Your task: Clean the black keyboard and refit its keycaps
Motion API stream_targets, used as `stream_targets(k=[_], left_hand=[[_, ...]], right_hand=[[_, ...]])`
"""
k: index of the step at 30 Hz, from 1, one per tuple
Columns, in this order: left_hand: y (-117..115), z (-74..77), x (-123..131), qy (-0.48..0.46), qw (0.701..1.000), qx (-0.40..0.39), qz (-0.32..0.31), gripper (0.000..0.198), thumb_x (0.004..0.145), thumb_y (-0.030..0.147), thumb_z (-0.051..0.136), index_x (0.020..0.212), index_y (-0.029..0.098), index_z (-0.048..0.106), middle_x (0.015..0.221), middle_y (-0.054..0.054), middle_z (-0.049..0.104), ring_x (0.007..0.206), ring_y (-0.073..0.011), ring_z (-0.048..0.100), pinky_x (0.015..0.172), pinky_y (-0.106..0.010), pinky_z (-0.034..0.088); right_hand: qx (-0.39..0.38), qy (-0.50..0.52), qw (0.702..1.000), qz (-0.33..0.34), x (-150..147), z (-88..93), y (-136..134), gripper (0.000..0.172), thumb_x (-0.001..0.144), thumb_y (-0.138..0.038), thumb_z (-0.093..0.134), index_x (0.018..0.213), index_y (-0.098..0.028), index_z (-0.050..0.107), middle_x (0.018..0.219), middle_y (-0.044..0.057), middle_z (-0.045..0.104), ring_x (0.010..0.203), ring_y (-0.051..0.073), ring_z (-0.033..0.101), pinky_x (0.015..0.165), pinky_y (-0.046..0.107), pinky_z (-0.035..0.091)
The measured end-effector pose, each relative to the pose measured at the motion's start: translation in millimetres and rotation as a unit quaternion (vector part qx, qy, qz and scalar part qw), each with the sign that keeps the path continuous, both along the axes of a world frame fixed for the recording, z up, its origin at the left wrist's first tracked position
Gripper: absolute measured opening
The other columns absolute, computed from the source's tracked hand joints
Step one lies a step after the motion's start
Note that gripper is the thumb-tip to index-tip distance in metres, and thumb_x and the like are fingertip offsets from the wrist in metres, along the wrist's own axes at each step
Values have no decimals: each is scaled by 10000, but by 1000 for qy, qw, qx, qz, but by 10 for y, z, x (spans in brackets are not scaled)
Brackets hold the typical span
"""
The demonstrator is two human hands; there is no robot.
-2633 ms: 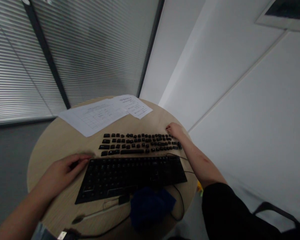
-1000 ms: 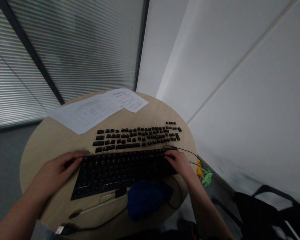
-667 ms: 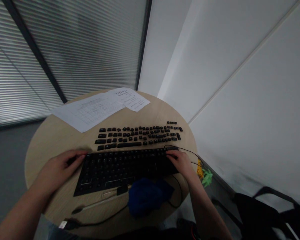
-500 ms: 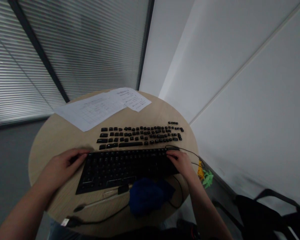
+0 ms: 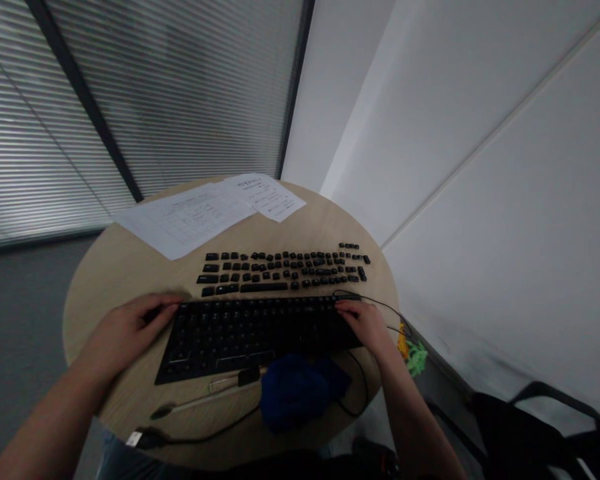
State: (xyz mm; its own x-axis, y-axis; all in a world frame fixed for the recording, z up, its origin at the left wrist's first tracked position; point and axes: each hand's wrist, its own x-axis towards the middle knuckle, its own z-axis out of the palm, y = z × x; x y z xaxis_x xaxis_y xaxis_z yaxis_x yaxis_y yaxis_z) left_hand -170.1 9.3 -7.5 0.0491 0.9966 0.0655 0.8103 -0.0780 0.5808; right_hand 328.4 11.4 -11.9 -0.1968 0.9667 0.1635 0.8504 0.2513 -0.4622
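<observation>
A black keyboard point(image 5: 250, 330) lies on the round wooden table point(image 5: 95, 273) in front of me. Thumb and fingers of my left hand point(image 5: 135, 323) pinch its far left corner. At the far right corner, my right hand point(image 5: 364, 323) grips the edge with fingers bent. Loose black keycaps point(image 5: 265, 275) stand in rows just beyond the keyboard, a long spacebar key point(image 5: 263, 287) among them. Nearer to me are a crumpled blue cloth point(image 5: 293, 393), a thin long-handled tool with a dark tip point(image 5: 161, 411), and a USB plug point(image 5: 145, 439) on a black cable.
Printed paper sheets point(image 5: 190, 220) lie at the table's back left. Black cable loops point(image 5: 364, 393) hang about the right side. Orange and green items point(image 5: 416, 358) are on the floor beside the white wall point(image 5: 480, 267). A black chair point(image 5: 525, 427) is at lower right.
The whole view has shifted slightly. Both hands stay at the same corners of the keyboard, and the keycaps and cloth keep their places on the table.
</observation>
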Motion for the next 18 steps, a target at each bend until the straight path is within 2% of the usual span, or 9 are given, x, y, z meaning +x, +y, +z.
stream_targets(k=[5, 8, 12, 14, 18], left_hand=[[9, -21, 0, 2, 1000, 17, 0, 547, 861, 634, 448, 1077, 231, 748, 1132, -83, 783, 993, -293, 733, 946, -465, 554], [14, -39, 2, -7, 1000, 22, -4, 546, 852, 649, 441, 1062, 250, 750, 1122, -65, 788, 996, -294, 736, 949, -469, 557], [21, -58, -11, -7, 1000, 22, -1, 557, 839, 670, 447, 1068, 266, 755, 1141, -49, 787, 1020, -299, 733, 983, -457, 548], [25, -68, -22, -5, 1000, 23, 1, 559, 835, 677, 450, 1065, 270, 757, 1148, -49, 785, 1024, -302, 732, 986, -457, 546], [33, -81, -32, -13, 999, 28, -11, 559, 844, 671, 452, 1073, 262, 756, 1158, -57, 782, 1020, -301, 733, 974, -468, 548]], right_hand=[[-8, -35, 999, 27, -27, 79, 8, 232, 929, -192, 615, 1031, -270, 808, 1154, 34, 777, 1068, 232, 724, 974, 384, 551], [-20, -51, 998, 34, -52, 195, 10, 194, 943, -292, 643, 1021, -253, 817, 1141, 67, 754, 1010, 222, 714, 924, 354, 549], [-73, -72, 994, 46, -40, 358, 23, 289, 993, -408, 578, 1065, -262, 817, 1058, 73, 763, 953, 216, 714, 888, 333, 539], [-98, -81, 990, 53, -34, 422, 35, 306, 1002, -409, 556, 1112, -274, 808, 1072, 62, 783, 993, 230, 722, 903, 338, 537], [-140, -96, 984, 62, -57, 507, 26, 325, 1002, -394, 540, 1217, -305, 767, 1224, 23, 762, 1126, 259, 710, 958, 368, 532]])
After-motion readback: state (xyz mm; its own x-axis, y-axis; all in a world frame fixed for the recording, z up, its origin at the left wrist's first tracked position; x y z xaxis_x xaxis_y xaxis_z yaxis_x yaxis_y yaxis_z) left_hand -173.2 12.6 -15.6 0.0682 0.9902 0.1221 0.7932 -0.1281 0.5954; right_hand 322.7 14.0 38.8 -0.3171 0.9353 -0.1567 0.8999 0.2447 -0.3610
